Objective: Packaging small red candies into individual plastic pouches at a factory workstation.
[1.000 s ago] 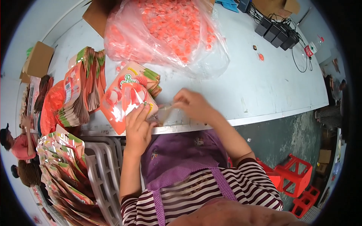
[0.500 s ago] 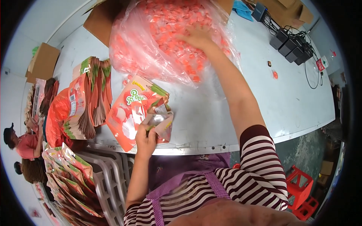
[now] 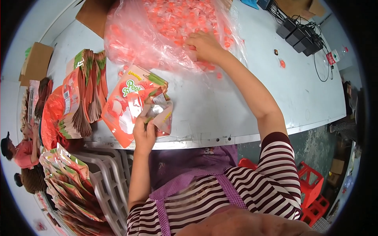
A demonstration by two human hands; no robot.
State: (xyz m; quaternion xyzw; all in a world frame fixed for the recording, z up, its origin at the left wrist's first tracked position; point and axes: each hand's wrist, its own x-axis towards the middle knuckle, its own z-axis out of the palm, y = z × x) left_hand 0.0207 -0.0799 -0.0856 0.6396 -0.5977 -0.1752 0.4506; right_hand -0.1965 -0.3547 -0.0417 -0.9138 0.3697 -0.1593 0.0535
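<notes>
Our left hand [image 3: 144, 133] gripped the open pouch [image 3: 157, 112] at the table [image 3: 220, 106] edge, fingers curled shut around its lower lip; the pouch mouth gaped, silver lining showing; it lay on top of a flat orange pouch [image 3: 120, 106] just left of it; our right hand [image 3: 204, 45] was stretched far forward, resting on the big clear bag [image 3: 157, 35] of orange candies [image 3: 173, 15]; its fingers were bent down into the pile, but we could not tell whether they had hold of any candy; a few loose candies [image 3: 215, 72] lay on the table just beside the bag; a fanned stack of pouches [image 3: 84, 90] stood left of the flat one; more pouches [image 3: 75, 188] sat piled in a grey crate [image 3: 110, 177] below the table edge; black adapters [image 3: 299, 35] with cables lay far right on the table; red stools [image 3: 311, 185] stood on the floor at right; a cardboard box [image 3: 37, 61] sat at the far left.
</notes>
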